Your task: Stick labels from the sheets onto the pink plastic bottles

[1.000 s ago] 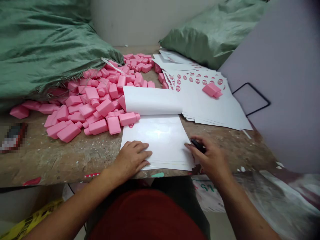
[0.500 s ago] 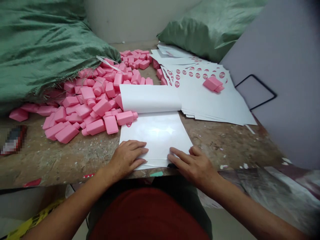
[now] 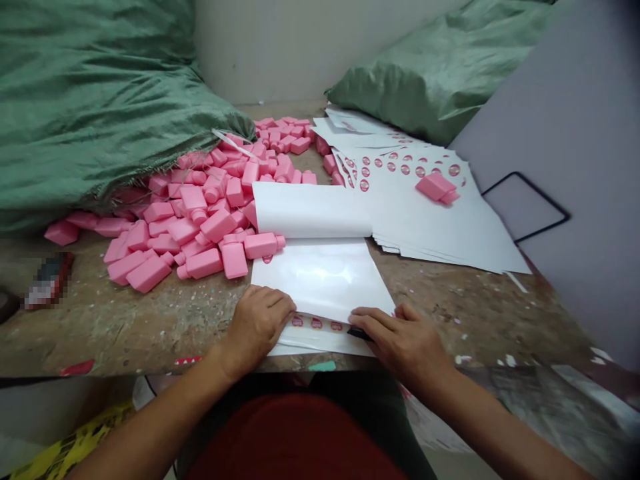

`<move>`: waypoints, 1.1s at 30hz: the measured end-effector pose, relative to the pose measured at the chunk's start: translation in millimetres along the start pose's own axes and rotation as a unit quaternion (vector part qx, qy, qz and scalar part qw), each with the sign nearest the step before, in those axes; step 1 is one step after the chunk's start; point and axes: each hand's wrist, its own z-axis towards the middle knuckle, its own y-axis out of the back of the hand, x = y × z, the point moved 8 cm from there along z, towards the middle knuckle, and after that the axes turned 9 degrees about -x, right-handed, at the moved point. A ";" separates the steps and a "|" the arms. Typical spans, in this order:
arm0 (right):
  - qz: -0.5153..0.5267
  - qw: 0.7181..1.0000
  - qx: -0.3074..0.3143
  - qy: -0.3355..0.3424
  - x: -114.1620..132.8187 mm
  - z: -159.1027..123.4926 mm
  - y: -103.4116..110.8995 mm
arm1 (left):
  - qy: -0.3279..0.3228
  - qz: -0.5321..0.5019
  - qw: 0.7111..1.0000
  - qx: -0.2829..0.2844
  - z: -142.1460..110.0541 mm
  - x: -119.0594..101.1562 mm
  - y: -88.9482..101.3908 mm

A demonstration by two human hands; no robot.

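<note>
A glossy white sheet (image 3: 330, 273) lies in front of me, its far part curled over in a white roll (image 3: 315, 210). My left hand (image 3: 263, 323) has its fingers closed on the near left edge of this sheet. On the right, my right hand (image 3: 403, 337) pinches the same edge, and a small black object (image 3: 359, 333), its kind unclear, shows under the fingers. Between the hands the edge is lifted, and a row of red round stickers (image 3: 317, 323) shows on the layer below. A pink bottle (image 3: 263, 245) rests on the sheet's far left corner.
Many pink bottles (image 3: 200, 227) are heaped at the left, beside a green sack (image 3: 100, 120). Sticker sheets (image 3: 440, 233) are stacked at the right with one pink bottle (image 3: 436, 188) on top. Another green sack (image 3: 425, 87) lies behind. A blurred red-and-black object (image 3: 50, 280) sits far left.
Both hands went from lying flat on the sheet to gripping its near edge. That edge is now raised, exposing red stickers. The whole view has shifted slightly.
</note>
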 end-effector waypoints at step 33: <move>0.002 0.999 0.032 0.041 11.8 9.1 -25.1 | 0.142 0.248 0.954 0.090 57.8 101.2 3.1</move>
